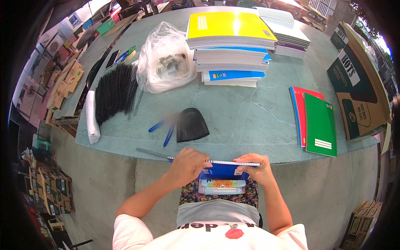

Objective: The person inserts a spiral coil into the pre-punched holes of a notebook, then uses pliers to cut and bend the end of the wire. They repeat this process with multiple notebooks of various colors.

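A blue-covered notebook (pixel 223 171) is held on edge at the table's front edge, its white pages facing up and away. My left hand (pixel 188 164) is closed on its left part, fingers bent over the top edge. A dark wire spiral coil (pixel 151 153) sticks out leftward from that edge, beyond the fingers. My right hand (pixel 255 163) pinches the right end, thumb on the blue cover. Just past my left hand lies a tool with blue handles (pixel 168 136), its head blurred. Beside it sits a black rounded fabric piece (pixel 193 126).
Many black spiral coils (pixel 116 89) lie at left, near a plastic bag (pixel 166 62) of coils. Notebook stacks (pixel 231 50) stand at the back. Red (pixel 296 121) and green (pixel 321 125) notebooks lie right, beside a cardboard box (pixel 354 91). A light-blue packet (pixel 222 188) rests on my lap.
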Action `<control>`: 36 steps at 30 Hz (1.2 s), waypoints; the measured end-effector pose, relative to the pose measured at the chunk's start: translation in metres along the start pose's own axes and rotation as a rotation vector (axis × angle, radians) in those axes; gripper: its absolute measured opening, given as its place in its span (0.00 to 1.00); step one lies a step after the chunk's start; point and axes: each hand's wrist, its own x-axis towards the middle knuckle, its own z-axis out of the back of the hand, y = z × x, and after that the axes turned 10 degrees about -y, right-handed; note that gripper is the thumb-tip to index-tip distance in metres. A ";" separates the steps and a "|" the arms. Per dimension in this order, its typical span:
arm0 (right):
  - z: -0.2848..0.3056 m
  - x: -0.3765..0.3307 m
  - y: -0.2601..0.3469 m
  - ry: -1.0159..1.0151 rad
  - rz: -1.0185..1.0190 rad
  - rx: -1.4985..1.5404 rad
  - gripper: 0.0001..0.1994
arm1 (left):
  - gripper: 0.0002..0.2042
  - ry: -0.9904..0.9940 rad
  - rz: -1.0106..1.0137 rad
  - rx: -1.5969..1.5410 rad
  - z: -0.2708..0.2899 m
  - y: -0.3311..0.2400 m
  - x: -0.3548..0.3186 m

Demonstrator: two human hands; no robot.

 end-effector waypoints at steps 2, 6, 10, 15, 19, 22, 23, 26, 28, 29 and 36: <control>-0.001 0.000 -0.003 0.011 0.060 0.021 0.12 | 0.10 0.076 -0.001 0.122 0.007 -0.004 0.004; 0.001 -0.003 -0.017 -0.057 0.037 0.150 0.10 | 0.16 0.002 -0.112 0.215 0.003 0.003 0.024; -0.003 -0.005 -0.011 -0.101 -0.056 0.087 0.08 | 0.25 -0.301 0.158 0.487 0.014 0.061 0.079; -0.010 -0.001 -0.004 -0.152 -0.144 0.114 0.07 | 0.19 -0.370 0.309 0.314 0.030 0.067 0.093; -0.003 -0.004 -0.013 -0.267 -0.201 0.133 0.07 | 0.12 -0.518 0.082 0.082 0.063 -0.034 0.073; -0.016 -0.002 -0.011 -0.230 -0.136 0.164 0.06 | 0.11 -0.204 0.048 0.194 0.011 -0.032 0.009; -0.016 -0.003 -0.012 -0.212 -0.123 0.167 0.06 | 0.11 -0.233 0.025 0.148 0.003 -0.036 0.000; -0.013 -0.007 -0.013 -0.211 -0.077 0.159 0.06 | 0.11 -0.401 0.034 0.023 0.001 -0.044 0.002; -0.007 -0.007 -0.016 -0.234 -0.024 0.124 0.06 | 0.11 -0.646 0.167 -0.022 0.017 -0.050 0.027; -0.011 -0.005 -0.014 -0.239 -0.049 0.155 0.06 | 0.12 -0.417 -0.019 0.167 0.006 -0.036 0.022; -0.011 -0.006 -0.014 -0.253 -0.064 0.153 0.07 | 0.11 -0.498 -0.015 0.125 0.001 -0.044 0.032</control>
